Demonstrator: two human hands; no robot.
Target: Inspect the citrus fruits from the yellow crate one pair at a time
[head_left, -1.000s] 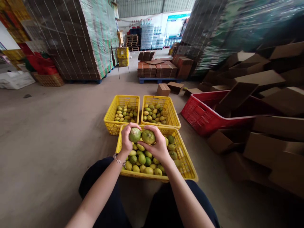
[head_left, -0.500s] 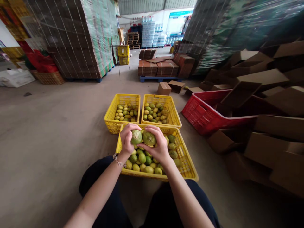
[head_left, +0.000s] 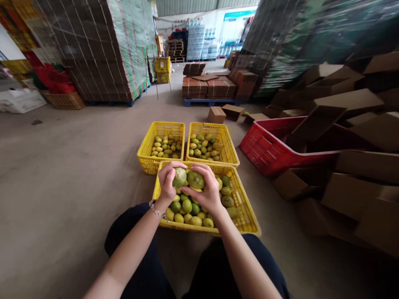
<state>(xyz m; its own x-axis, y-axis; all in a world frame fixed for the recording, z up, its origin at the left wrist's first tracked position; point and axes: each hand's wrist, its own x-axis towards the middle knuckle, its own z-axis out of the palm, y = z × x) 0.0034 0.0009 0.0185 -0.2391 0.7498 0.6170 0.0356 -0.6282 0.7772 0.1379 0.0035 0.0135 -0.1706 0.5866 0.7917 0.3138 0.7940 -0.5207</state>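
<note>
Side by side above the near yellow crate (head_left: 249,211), my two hands each grip a green, lemon-like fruit. My left hand (head_left: 167,181) is closed round a pale green lemon (head_left: 180,177), its end turned toward me. Fingers over the top and thumb below, my right hand (head_left: 209,189) holds a darker green lemon (head_left: 196,180). The two fruits nearly touch; I cannot tell whether they do. Beneath them, loose green and yellow lemons (head_left: 187,206) lie in the crate, partly hidden by my hands and wrists.
Two more yellow crates, a left one (head_left: 145,151) and a right one (head_left: 232,151), hold similar fruit just beyond. A red crate (head_left: 264,155) with cardboard inside stands at right, beside heaped open boxes (head_left: 349,199). Flattened cartons (head_left: 208,88) sit on a blue pallet (head_left: 199,102) farther back.
The view has shifted very slightly. Both hands keep their hold on the two lemons, with almost no movement.
</note>
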